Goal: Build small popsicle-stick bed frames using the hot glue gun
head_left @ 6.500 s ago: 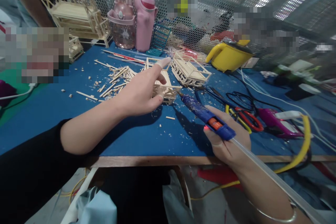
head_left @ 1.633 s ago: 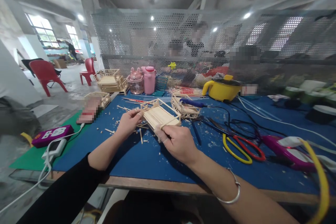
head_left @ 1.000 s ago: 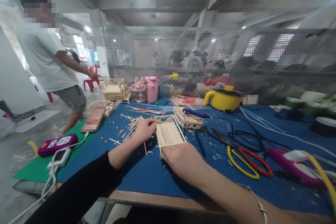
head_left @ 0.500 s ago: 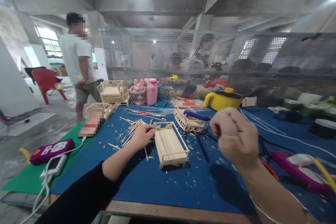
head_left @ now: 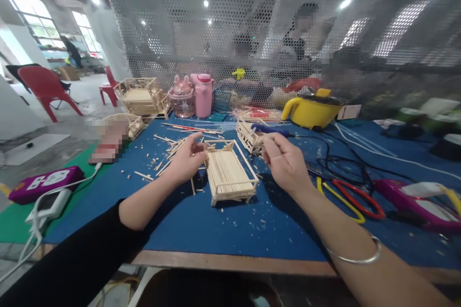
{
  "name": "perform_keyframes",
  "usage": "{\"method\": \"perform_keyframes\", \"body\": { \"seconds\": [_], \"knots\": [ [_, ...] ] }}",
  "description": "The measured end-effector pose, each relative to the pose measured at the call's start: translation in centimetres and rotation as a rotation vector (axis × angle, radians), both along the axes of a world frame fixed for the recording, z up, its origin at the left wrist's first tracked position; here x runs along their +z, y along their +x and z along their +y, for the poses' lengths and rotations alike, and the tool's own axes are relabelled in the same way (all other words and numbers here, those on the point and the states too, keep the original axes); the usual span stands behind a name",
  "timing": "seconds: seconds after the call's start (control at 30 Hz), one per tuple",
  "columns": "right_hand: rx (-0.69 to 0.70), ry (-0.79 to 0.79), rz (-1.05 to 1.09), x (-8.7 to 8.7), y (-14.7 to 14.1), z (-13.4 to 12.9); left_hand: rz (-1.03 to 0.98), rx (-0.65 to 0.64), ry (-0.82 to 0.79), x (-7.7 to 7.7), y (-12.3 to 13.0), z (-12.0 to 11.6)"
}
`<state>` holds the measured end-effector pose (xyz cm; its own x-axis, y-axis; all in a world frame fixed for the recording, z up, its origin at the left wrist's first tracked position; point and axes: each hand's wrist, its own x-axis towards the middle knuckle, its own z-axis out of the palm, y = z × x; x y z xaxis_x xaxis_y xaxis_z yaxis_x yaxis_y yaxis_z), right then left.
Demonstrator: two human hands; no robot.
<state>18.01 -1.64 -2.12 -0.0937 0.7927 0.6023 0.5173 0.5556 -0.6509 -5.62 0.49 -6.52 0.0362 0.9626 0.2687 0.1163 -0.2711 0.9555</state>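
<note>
Blue-topped worktable (head_left: 216, 235), seen from your seat, w/ 12 o'clock straight ahead. Nearest you at 12, a small rectangular wood-stick frame (head_left: 230, 168) sits upright on the top, slatted deck facing up, railing round its edge.

Your hands are apart. L hand (head_left: 185, 160), at 11, is open, thumb and index parted beside the frame's far L corner; can't tell if they touch it. R hand (head_left: 288, 160), at 1, has its fingers bunched by a blue corded tool (head_left: 268, 129), prob. a glue gun, which lies across a second stick frame (head_left: 248, 136) just past 12. Can't tell if the R fingertips grip anything.

Handling, as a judgement: L fingers would do best low on a corner post, light pressure only, as thin rails prob. flex or snap. If the R hand takes the tool, lift it straight up, so it doesn't drag the frame under it, & mind its cord, running off toward 2. Treat the tip as hot; keep L fingertips clear of it.

Loose sticks (head_left: 175, 151) & offcuts lie at 10–11, close to your L wrist, so a low sweep could scatter them. Scissors w/ red & yellow handles (head_left: 381, 210) lie at 2, near your R forearm; give them room.
</note>
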Motion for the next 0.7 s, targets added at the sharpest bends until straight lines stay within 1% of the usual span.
{"method": "perform_keyframes", "body": {
  "seconds": [0.1,0.2,0.3,0.4,0.57,0.7],
  "knots": [
    [0.009,-0.127,-0.083,-0.7,-0.5,0.3,0.003,0.038,0.057,-0.1,0.5,0.1],
    [-0.008,-0.293,-0.138,-1.2,-1.2,0.4,0.043,0.097,0.055,0.0,1.0,0.2],
    [0.001,-0.391,-0.151,-1.6,-1.8,0.4,0.053,0.139,0.071,0.2,1.4,0.3],
    [0.021,-0.419,-0.154,-1.9,-2.1,0.3,0.052,0.157,0.082,0.2,1.4,0.6],
    [0.03,-0.403,-0.168,-1.9,-2.2,0.2,0.105,0.187,0.137,-0.2,1.1,1.0],
    [0.038,-0.41,-0.171,-1.8,-2.1,0.1,0.103,0.191,0.146,-0.4,1.1,1.0]
  ]
}}
